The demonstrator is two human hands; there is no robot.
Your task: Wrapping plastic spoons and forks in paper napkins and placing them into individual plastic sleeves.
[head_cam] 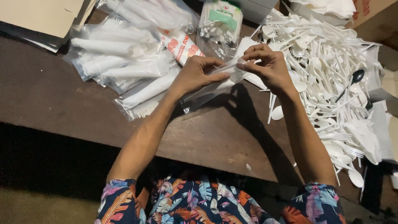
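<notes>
While both forearms reach out over the middle of the dark brown wooden table (pixel 54 103), the left hand (pixel 195 74) and the right hand (pixel 267 64) meet on one clear plastic sleeve (pixel 215 85), which slants above the tabletop from lower left to upper right. Its low end hangs over the wood and its high end lies between the two hands. The left hand pinches the sleeve from the near side, thumb and fingers closed on the film about halfway along it. The right hand, fingers curled down and closed, grips the sleeve's upper end, where something white, seemingly a folded napkin (pixel 248 45), shows at the mouth; how far it sits inside I cannot tell. Toward the right edge of the table a large loose heap of white plastic cutlery (pixel 327 79), spoons and forks tangled together, spreads from the far edge to the near edge, and a single black spoon (pixel 355 77) lies on top of it. Toward the far left corner lies a stack of filled clear packets (pixel 124 66), each holding white items, touching and overlapping one another. At the far edge, between the stack and the heap, a clear bag with a green label (pixel 219 20) stands just beyond the hands.
</notes>
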